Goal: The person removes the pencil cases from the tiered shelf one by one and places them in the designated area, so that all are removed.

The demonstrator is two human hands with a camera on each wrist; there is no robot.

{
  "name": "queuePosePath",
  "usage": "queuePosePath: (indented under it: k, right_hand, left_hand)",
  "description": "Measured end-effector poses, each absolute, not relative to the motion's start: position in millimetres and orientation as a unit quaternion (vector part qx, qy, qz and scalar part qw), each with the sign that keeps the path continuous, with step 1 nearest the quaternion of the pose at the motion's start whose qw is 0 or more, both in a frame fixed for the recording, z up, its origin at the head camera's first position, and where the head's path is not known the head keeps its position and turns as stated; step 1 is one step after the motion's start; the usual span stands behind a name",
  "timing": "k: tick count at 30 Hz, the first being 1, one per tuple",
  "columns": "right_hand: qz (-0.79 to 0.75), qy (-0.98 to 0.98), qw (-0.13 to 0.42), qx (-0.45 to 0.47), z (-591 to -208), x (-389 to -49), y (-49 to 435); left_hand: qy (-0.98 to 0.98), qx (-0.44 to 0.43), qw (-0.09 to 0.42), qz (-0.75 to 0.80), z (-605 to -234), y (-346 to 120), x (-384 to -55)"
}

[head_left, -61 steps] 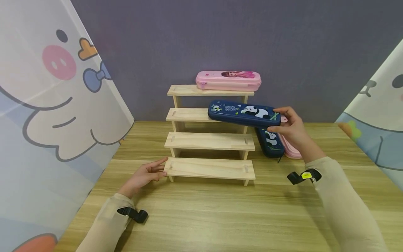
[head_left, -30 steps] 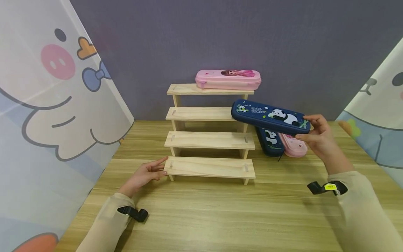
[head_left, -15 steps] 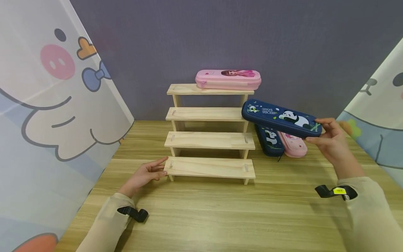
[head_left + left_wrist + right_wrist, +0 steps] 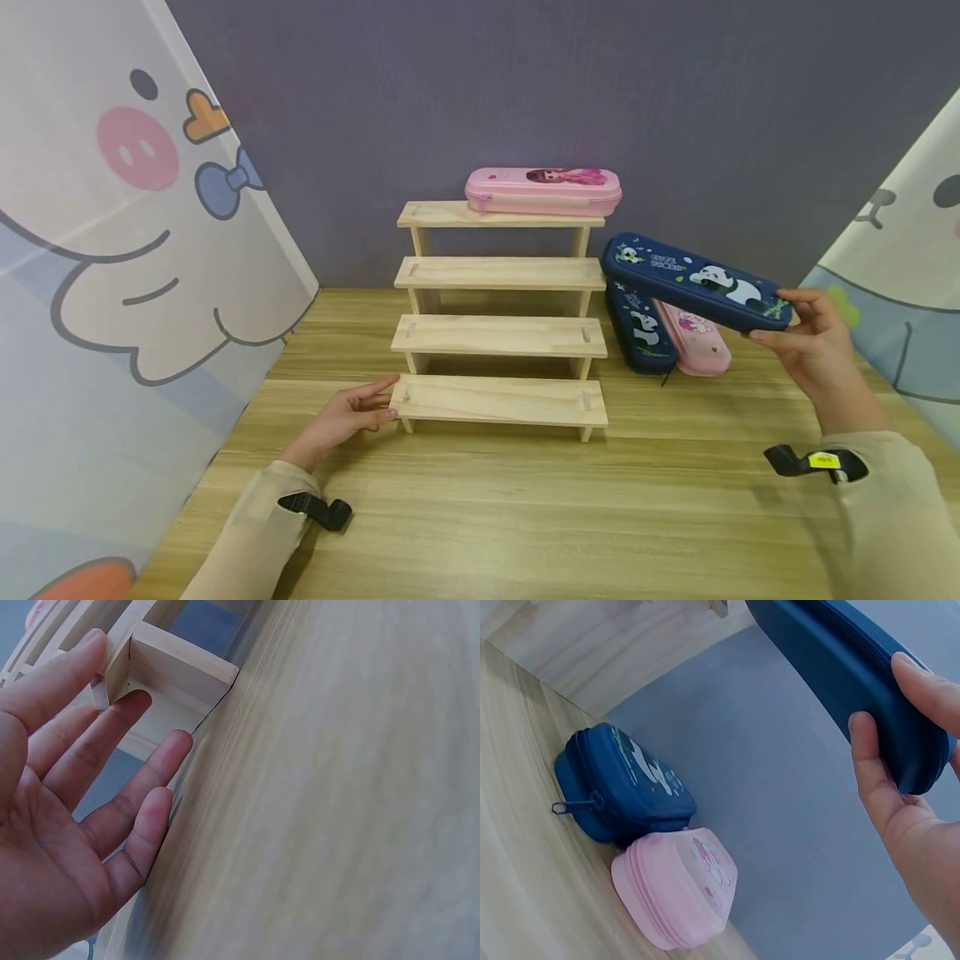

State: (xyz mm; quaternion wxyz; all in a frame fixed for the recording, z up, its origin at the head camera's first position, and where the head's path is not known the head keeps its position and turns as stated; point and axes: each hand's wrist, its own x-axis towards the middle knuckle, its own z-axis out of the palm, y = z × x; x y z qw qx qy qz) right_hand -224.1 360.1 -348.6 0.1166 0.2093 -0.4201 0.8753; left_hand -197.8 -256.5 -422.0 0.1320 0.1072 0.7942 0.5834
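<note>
My right hand point(image 4: 813, 346) pinches the right end of a dark blue pencil case point(image 4: 697, 282) with pandas on its lid. The case is raised and tilted, its left end by the right end of a shelf board. My left hand point(image 4: 341, 421) holds the left end of the lowest board of a four-step wooden display stand point(image 4: 498, 398), thumb and index finger at its corners. In the left wrist view, the other fingers point(image 4: 161, 761) are spread below the board. A pink pencil case point(image 4: 543, 193) with a doll picture lies on the top step.
Right of the stand, a second blue panda pencil case point(image 4: 643, 333) and another pink pencil case point(image 4: 697, 337) lie side by side on the wooden table point(image 4: 480, 508). A grey wall point(image 4: 375, 100) stands behind, with cartoon panels at both sides.
My right hand has carried the blue panda pencil case rightward, away from in front of the second-highest step, and the case tilts more. My left hand has stayed at the lowest board.
</note>
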Motion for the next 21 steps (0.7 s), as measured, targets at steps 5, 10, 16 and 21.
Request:
queuePosePath:
  k: [5, 10, 16, 21]
  right_hand:
    - [0.88, -0.412, 0.118, 0.203, -350.2, -222.6, 364.1]
    - [0.889, -0.394, 0.117, 0.204, -352.3, -223.1, 367.0]
    - [0.893, -0.389, 0.121, 0.19, -355.6, -224.1, 370.4]
    - [0.892, -0.396, 0.128, 0.177, -358.7, -223.9, 373.5]
  left_hand:
    - [0.796, 0.109, 0.136, 0.579, -422.4, -257.7, -197.7]
    - [0.797, 0.107, 0.139, 0.578, -422.5, -258.5, -197.4]
    - [0.799, 0.105, 0.137, 0.576, -422.5, -258.5, -197.0]
    - [0.799, 0.102, 0.137, 0.577, -422.2, -258.5, -197.2]
